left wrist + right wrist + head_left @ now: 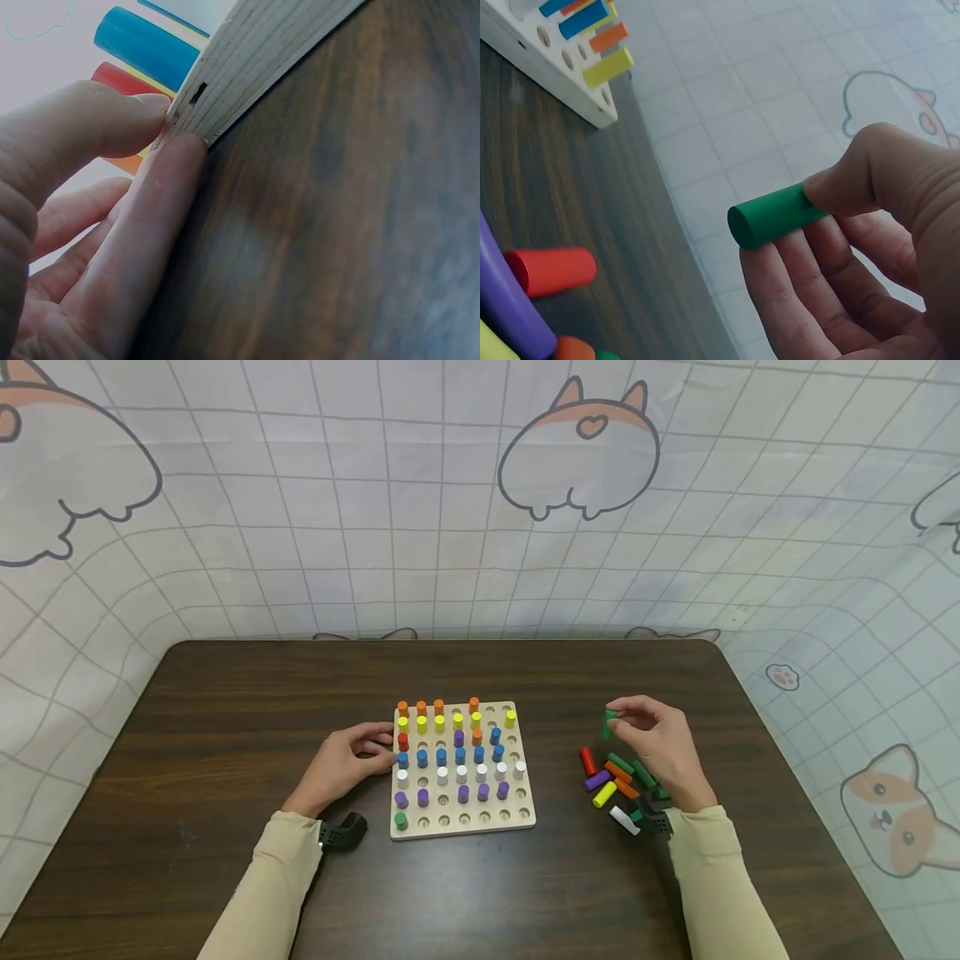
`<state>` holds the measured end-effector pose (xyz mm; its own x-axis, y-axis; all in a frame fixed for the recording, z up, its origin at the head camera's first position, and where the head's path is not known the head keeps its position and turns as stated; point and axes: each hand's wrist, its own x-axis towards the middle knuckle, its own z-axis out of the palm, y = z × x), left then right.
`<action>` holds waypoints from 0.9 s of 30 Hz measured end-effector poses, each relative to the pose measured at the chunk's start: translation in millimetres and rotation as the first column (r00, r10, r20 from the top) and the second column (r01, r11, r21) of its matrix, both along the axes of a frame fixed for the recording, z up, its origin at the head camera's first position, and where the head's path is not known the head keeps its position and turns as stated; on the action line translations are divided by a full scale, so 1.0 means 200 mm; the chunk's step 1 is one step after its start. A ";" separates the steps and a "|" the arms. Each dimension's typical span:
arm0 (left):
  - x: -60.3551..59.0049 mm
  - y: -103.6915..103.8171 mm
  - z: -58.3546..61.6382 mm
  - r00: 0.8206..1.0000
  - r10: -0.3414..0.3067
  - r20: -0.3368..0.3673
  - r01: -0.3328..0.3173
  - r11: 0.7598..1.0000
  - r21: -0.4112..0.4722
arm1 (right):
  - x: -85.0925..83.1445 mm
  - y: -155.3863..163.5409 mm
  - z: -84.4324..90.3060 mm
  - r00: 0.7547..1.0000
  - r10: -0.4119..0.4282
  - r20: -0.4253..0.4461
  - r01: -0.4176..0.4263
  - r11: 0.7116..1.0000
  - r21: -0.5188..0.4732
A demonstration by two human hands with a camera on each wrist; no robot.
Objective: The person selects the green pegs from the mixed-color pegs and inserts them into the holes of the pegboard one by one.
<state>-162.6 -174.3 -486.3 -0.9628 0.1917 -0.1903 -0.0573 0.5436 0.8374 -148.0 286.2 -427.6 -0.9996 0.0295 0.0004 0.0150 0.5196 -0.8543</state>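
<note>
Right now the right hand (660, 739) pinches a green peg (774, 215) in the air, well right of the pegboard (525, 818), over loose pegs (617, 781). Left hand (352, 764) lies with straight fingers (161, 217) against the pegboard's left edge; bare bench (225, 710) stretches beyond.

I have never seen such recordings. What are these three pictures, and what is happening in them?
There is no machine: a person works with bare hands at a dark wooden table. The wide picture comes from a camera on the head; the two close ones come from cameras on each wrist. On the table lies a wooden peg board with rows of coloured pegs. The left hand touches the board's left edge. The right hand pinches a green peg above a small pile of loose pegs.
</note>
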 end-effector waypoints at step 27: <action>0.00 0.00 0.00 1.000 -0.001 -0.002 0.001 1.000 0.000 | 0.04 -0.27 0.03 0.992 0.121 -0.038 -0.125 0.983 -0.137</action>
